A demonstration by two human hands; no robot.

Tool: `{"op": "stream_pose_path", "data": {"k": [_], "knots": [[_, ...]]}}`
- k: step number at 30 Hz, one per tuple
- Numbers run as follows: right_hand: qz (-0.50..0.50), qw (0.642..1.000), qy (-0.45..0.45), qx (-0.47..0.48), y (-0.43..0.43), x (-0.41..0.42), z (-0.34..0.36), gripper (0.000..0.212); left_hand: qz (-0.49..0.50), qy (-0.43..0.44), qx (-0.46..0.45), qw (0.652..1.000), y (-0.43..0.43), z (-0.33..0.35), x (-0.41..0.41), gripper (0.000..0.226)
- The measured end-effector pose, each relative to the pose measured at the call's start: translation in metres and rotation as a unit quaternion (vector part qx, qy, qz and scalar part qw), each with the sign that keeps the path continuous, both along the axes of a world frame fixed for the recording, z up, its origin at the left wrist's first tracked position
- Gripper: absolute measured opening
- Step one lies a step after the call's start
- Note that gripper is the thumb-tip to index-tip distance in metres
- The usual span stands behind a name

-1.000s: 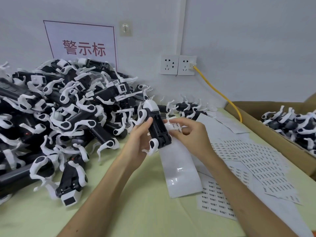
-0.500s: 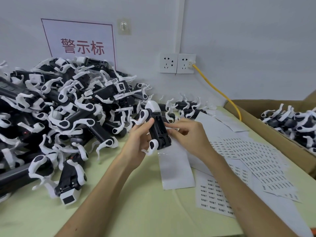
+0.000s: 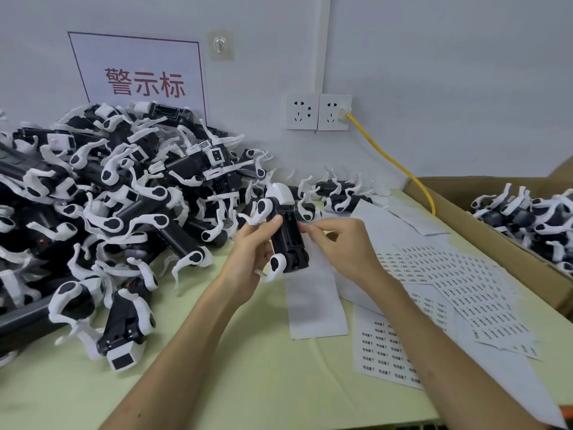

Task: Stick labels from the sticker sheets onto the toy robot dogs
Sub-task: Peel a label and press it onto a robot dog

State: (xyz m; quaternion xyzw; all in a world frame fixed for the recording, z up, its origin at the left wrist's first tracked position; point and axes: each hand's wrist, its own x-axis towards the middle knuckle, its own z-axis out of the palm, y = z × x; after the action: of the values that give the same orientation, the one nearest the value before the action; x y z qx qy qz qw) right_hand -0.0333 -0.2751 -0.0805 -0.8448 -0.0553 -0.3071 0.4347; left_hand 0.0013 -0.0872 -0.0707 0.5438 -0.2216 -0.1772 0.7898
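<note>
Grips the toy robot dog (image 3: 286, 234) in the left hand (image 3: 251, 246) above the table (image 3: 248, 367), long axis pointing away, and pinches its right edge with the right hand (image 3: 338, 243), any label too small to tell.

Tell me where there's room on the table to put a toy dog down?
Bare table lies near the front edge, between the pile of toy dogs on the left and the blank white strip. Another patch sits front left, below the pile. The right is crowded with sticker sheets.
</note>
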Motion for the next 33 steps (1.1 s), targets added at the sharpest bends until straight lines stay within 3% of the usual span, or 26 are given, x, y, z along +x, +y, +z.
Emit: {"op": "stream_pose_path", "data": {"k": [7, 13, 23, 30, 33], "knots": [[-0.019, 0.999, -0.015, 0.034, -0.0035, -0.0033, 0.0081, 0.012, 0.006, 0.0, 0.001, 1.0, -0.0011, -0.0031, -0.001, 0.05], [0.031, 0.999, 0.006, 0.016, -0.0072, -0.0093, 0.0104, 0.011, 0.009, -0.004, -0.004, 1.0, 0.002, -0.0019, 0.0009, 0.051], [0.019, 0.999, 0.015, 0.043, -0.004, -0.004, 0.0092, 0.005, 0.01, -0.018, 0.007, 1.0, 0.0002, -0.0012, -0.0031, 0.071], [0.0, 0.999, 0.05, 0.006, -0.0034, -0.0014, 0.0078, 0.011, 0.003, -0.031, 0.021, 0.999, -0.0015, -0.0059, 0.0002, 0.045], [-0.017, 0.998, 0.042, 0.048, -0.0056, -0.001, 0.0102, 0.013, 0.001, -0.03, 0.019, 0.999, -0.0026, -0.0073, 0.0023, 0.048]]}}
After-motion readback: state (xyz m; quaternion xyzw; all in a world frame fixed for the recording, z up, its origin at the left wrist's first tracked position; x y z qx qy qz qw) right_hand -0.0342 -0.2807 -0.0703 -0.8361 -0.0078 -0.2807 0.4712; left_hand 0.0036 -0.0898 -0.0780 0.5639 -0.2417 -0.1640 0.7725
